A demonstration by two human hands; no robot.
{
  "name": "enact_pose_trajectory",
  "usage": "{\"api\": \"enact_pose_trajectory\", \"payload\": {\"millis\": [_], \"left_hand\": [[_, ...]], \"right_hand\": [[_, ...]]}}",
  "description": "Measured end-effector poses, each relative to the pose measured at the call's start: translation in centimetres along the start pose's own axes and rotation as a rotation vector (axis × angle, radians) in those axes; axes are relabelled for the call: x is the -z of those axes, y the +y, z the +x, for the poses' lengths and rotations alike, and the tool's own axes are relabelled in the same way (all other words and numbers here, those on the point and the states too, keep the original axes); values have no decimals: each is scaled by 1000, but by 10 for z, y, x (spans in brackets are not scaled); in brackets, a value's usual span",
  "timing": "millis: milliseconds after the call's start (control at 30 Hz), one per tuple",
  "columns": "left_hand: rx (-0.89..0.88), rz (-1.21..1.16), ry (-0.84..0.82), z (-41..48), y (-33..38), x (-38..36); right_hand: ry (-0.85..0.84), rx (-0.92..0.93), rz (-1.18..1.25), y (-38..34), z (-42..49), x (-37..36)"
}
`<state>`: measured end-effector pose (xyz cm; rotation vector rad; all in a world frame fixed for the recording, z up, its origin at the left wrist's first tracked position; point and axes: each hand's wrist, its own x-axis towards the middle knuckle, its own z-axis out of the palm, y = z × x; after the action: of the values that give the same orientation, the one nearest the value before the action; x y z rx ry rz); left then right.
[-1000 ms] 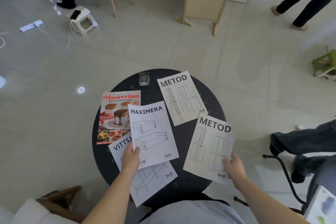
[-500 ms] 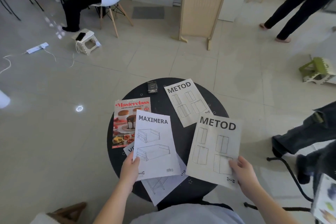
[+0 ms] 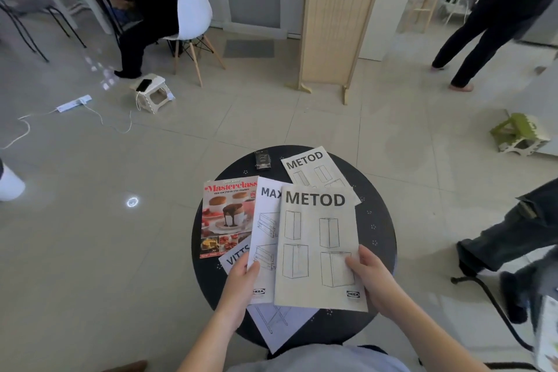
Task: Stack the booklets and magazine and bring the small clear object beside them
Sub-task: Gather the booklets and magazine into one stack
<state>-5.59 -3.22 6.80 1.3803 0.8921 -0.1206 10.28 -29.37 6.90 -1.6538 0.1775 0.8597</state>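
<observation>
On the round black table (image 3: pixel 377 220) my right hand (image 3: pixel 370 278) grips a METOD booklet (image 3: pixel 317 247) and holds it over the MAXIMERA booklet (image 3: pixel 265 229). My left hand (image 3: pixel 241 281) pinches the MAXIMERA booklet's lower left corner. Under both lies a VITTSJÖ booklet (image 3: pixel 235 256), mostly covered. The Masterclass magazine (image 3: pixel 225 214) lies flat at the left. A second METOD booklet (image 3: pixel 311 166) rests at the far side, partly covered. The small clear object (image 3: pixel 262 159) stands near the table's far edge, left of that booklet.
Tiled floor surrounds the table. A person sits on a white chair (image 3: pixel 190 18) at the back left, by a small white stool (image 3: pixel 152 92) and a power strip (image 3: pixel 74 103). A wooden screen (image 3: pixel 338 15) stands behind. Another person's legs (image 3: pixel 474 45) are at the back right, a green stool (image 3: pixel 517 136) further right.
My right hand has carried the METOD booklet leftwards, from beside the MAXIMERA booklet to on top of it. My left hand stays on the MAXIMERA booklet. The camera tilted up.
</observation>
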Motion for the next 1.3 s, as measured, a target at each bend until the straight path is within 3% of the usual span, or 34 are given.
{"api": "enact_pose_trajectory", "payload": {"millis": [200, 600, 767, 1000, 1300], "left_hand": [[-58, -51, -23, -7, 20, -17], [-13, -98, -117, -14, 42, -46], [-3, -125, -66, -12, 46, -53], [-132, 16, -9, -11, 54, -75], [-90, 15, 36, 1, 46, -86]], "right_hand": [[1, -4, -53, -22, 6, -5], [-21, 12, 79, -41, 8, 3], [-12, 79, -30, -42, 7, 10], [-22, 95, -141, -47, 2, 5], [-4, 38, -229, -48, 12, 4]]}}
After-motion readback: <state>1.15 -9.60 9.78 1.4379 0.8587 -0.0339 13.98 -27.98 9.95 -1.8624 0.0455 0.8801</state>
